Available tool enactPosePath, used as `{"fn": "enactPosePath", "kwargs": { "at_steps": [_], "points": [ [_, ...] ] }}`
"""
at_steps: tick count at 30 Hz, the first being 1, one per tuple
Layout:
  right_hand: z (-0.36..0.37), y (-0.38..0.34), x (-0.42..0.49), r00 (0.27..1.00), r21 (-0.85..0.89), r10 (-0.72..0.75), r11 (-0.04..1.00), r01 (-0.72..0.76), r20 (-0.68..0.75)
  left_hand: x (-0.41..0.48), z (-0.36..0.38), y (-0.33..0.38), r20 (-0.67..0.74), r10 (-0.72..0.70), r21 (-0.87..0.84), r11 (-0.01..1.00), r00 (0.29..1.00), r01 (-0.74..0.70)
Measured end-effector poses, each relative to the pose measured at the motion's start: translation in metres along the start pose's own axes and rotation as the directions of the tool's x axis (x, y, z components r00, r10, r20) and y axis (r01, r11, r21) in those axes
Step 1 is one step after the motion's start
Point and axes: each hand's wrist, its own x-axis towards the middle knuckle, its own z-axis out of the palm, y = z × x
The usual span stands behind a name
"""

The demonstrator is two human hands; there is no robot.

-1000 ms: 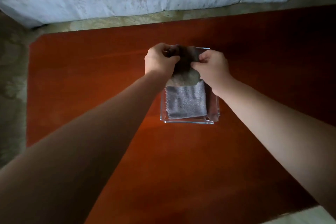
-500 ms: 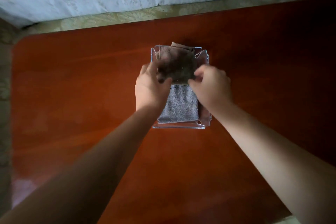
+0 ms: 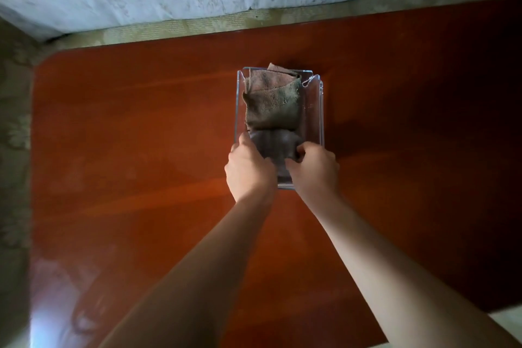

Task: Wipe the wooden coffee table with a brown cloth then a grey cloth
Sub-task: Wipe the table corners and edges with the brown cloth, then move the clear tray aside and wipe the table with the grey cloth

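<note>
Left hand [image 3: 248,169]: your fingers curl on the grey cloth [image 3: 272,144].
Right hand [image 3: 313,169]: you grip it too.
Brown cloth [image 3: 272,104]: in the clear box's [image 3: 315,110] far end.

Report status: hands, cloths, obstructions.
Left hand, right hand both grip grey cloth. Brown cloth lies in clear box, far end. Box walls flank grey cloth.

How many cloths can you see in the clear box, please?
2. The brown cloth lies in the far half of the clear box; the grey cloth, bunched, sits in the near half, gripped by the left hand and right hand. Others may hide beneath.
</note>
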Motion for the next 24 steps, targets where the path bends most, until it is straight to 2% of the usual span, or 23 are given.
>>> {"fn": "enactPosePath", "kwargs": {
  "at_steps": [3,6,9,14,17,20,21,22,24],
  "points": [
    [-0.011,0.007,-0.01,0.999,0.164,-0.011,0.986,0.016,-0.035,-0.001,-0.01,0.003,0.049,-0.13,-0.128,0.982,0.99,0.136],
    [-0.032,0.005,-0.026,0.999,0.423,0.008,0.906,0.01,-0.042,-0.008,-0.031,0.0,0.089,-0.115,-0.315,0.939,0.989,0.137],
    [-0.046,-0.011,-0.055,0.996,0.5,-0.076,0.865,0.041,0.049,-0.02,-0.067,-0.018,0.101,-0.057,-0.411,0.907,0.993,0.093],
    [-0.01,-0.055,-0.102,0.957,0.542,-0.212,0.837,0.073,0.198,-0.026,-0.126,-0.097,-0.006,-0.029,-0.377,0.926,1.0,0.025],
    [0.039,-0.077,-0.119,0.941,0.381,-0.263,0.909,0.168,0.212,-0.021,-0.149,-0.15,-0.101,-0.068,-0.265,0.964,0.993,0.039],
    [0.073,-0.101,-0.134,0.931,0.068,-0.243,0.97,0.233,0.271,-0.008,-0.159,-0.199,-0.262,-0.11,-0.03,0.994,0.959,0.106],
    [0.083,-0.109,-0.142,0.928,-0.014,-0.268,0.96,0.281,0.26,-0.002,-0.16,-0.215,-0.298,-0.122,0.046,0.989,0.947,0.142],
    [0.094,-0.114,-0.15,0.907,-0.063,-0.363,0.921,0.384,0.212,0.003,-0.16,-0.228,-0.328,-0.128,0.103,0.98,0.936,0.17],
    [0.12,-0.121,-0.162,0.799,-0.154,-0.58,0.785,0.6,0.159,0.015,-0.165,-0.247,-0.37,-0.133,0.155,0.967,0.919,0.202]
  ]
}}
